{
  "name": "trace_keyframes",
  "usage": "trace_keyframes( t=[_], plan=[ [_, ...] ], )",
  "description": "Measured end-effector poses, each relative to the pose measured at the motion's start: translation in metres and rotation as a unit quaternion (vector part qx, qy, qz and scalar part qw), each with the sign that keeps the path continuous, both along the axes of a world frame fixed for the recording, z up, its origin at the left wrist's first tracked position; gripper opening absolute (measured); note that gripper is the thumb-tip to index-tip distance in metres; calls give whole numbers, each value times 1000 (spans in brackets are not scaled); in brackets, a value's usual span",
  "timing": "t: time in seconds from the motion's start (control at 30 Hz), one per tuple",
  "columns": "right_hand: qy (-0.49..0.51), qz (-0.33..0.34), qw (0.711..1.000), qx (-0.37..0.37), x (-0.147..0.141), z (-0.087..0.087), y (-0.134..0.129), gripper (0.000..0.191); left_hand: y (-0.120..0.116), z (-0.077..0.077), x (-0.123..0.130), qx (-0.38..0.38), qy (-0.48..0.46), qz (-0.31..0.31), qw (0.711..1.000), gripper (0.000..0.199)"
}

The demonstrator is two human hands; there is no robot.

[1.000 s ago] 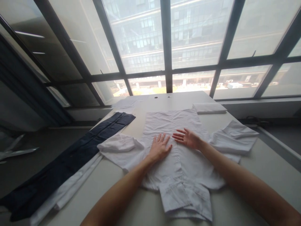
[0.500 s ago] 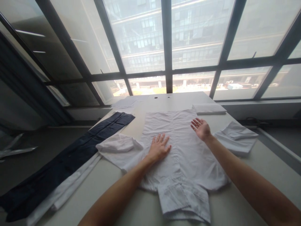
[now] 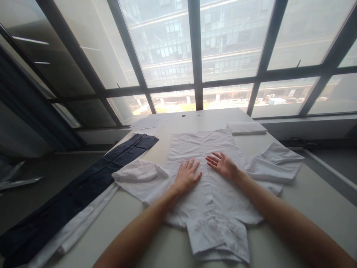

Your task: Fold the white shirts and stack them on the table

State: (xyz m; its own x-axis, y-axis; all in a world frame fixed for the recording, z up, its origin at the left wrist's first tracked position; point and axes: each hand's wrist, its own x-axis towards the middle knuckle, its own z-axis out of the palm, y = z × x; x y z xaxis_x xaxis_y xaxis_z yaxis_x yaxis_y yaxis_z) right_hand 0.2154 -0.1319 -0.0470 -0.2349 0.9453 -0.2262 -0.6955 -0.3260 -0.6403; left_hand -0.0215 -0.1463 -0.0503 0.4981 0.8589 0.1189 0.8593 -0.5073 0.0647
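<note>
A white short-sleeved shirt (image 3: 200,143) lies spread on the white table (image 3: 315,212), its collar end toward me and its sleeves out to both sides. My left hand (image 3: 187,174) rests palm down on the shirt, left of the button placket, with its fingers spread. Just right of the placket, my right hand (image 3: 223,165) is over the cloth with its palm turned up and fingers stretched out, holding nothing. I cannot tell whether its back touches the fabric. The shirt is wrinkled around both hands.
Dark navy trousers (image 3: 83,186) lie lengthwise along the left table edge, over white cloth (image 3: 80,227). A folded white cloth (image 3: 247,128) sits at the back right. Paper sheets (image 3: 146,122) lie at the back left. Tall windows (image 3: 167,48) rise beyond the table.
My right hand has moved left across the shirt, from near its right side to beside the placket. My left hand has stayed in place.
</note>
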Motion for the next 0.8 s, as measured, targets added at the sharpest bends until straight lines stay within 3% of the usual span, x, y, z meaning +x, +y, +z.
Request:
trace_keyframes(
  t=[0.23, 0.4, 0.5, 0.67, 0.8],
  plan=[
    [53, -108, 991, -57, 30, 1, 11, 35, -1, 1, 0, 4, 12, 4, 1000, 62],
    [44, -257, 963, -65, 78, 1, 19, 38, 0, 2, 0, -5, 8, 5, 1000, 61],
    [32, -322, 945, -53, 92, -1, 20, 44, 1, 2, 0, -10, 5, 4, 1000, 60],
    [17, -334, 942, -30, 87, 0, 19, 46, 1, 1, 0, -15, 1, 5, 1000, 60],
    [14, -306, 952, 14, 82, 14, 14, 44, 2, 1, 0, -14, -1, 4, 1000, 61]
  ],
)
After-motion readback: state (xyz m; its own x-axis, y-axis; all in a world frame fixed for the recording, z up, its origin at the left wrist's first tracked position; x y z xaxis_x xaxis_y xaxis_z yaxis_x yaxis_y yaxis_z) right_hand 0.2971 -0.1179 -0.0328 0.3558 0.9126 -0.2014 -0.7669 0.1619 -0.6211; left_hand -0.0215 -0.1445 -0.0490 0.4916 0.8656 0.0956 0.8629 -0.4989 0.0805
